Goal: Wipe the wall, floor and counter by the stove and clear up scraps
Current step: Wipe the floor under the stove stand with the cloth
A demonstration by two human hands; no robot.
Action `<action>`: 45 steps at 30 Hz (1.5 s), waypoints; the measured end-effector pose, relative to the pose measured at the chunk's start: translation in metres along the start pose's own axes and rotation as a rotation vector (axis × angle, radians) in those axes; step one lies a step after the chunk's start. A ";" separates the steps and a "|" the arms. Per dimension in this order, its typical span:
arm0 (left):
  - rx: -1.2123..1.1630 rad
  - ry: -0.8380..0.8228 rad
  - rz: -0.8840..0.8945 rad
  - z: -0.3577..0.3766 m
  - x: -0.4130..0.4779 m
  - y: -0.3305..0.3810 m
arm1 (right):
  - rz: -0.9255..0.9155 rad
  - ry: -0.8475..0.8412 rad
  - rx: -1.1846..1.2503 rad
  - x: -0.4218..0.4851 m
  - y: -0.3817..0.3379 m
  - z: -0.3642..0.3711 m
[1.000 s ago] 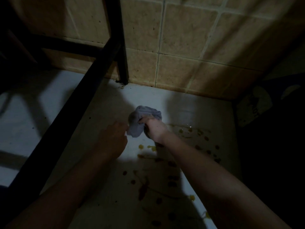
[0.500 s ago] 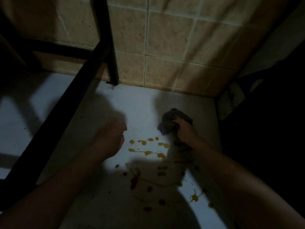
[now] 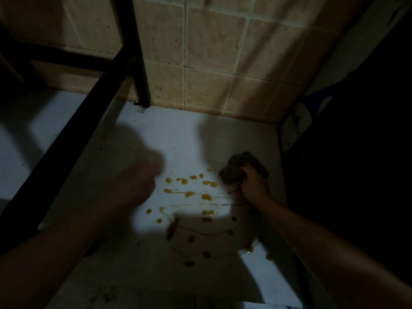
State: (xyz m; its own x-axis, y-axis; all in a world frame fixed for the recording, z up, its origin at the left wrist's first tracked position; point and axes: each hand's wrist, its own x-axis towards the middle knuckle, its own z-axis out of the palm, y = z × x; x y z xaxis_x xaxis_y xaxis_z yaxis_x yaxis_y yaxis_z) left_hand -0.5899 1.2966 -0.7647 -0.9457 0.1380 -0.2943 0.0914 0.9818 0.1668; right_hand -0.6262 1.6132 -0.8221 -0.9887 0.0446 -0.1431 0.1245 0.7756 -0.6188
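- Cloth (image 3: 243, 167): a crumpled, dull grey-brown rag bunched into a lump. It sits right of centre in the frame, on the white floor (image 3: 178, 139), close to the dark edge at the right.
- The right hand (image 3: 254, 186) grips the cloth from the near side, its fingers curled into the folds. The rag bulges out above and to the left of the knuckles.
- Spill (image 3: 189, 194): orange-yellow drops and thin streaks are scattered over the floor just left of and below the cloth. The darker blotches lie lower, in shadow.
- The left hand (image 3: 133, 186) hovers left of the spill, apart from the cloth. It is dim and blurred, so I cannot tell how its fingers lie.
- A tan tiled wall (image 3: 214, 52) fills the upper frame.
- A black frame leg (image 3: 138, 63) stands at the wall's foot, upper left.
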 end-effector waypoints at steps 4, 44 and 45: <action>-0.030 0.053 -0.009 0.002 -0.011 0.009 | -0.029 -0.090 -0.074 -0.007 -0.016 0.016; 0.139 0.015 -0.017 -0.006 -0.084 0.001 | -0.511 -0.639 -0.202 -0.019 -0.128 0.061; 0.122 0.024 -0.019 -0.007 -0.079 0.001 | -0.478 -0.605 -0.182 -0.015 -0.120 0.056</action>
State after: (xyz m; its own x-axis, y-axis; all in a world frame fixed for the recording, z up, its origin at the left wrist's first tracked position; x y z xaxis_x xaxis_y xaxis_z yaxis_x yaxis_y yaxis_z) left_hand -0.5168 1.2855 -0.7351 -0.9547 0.1173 -0.2736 0.1092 0.9930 0.0449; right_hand -0.6216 1.4840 -0.7889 -0.7082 -0.6288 -0.3212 -0.3691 0.7175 -0.5907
